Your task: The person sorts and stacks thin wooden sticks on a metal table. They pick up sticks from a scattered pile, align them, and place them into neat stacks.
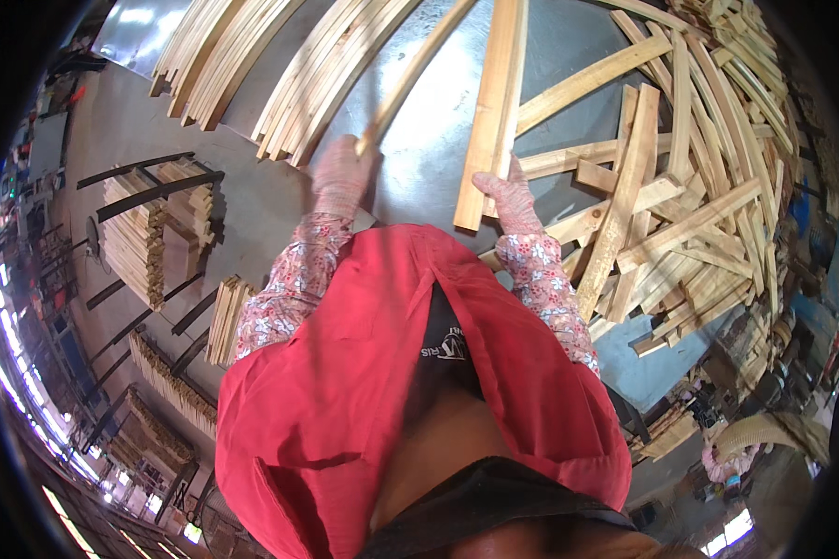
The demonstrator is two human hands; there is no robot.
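Observation:
My left hand, in a knitted work glove, is closed around the near end of a narrow wooden strip. That strip runs away from me over the shiny metal tabletop. My gloved right hand grips the near ends of wooden slats lying side by side, its thumb over the wider slat. Left of my left hand lies a row of aligned strips. A jumbled heap of loose slats spreads to the right of my right hand, and one slanting slat appears to touch the held ones.
More aligned strips lie at the table's far left. Stacked wood bundles stand on the floor between black metal bars. At lower right, a ribbed hose passes near another person.

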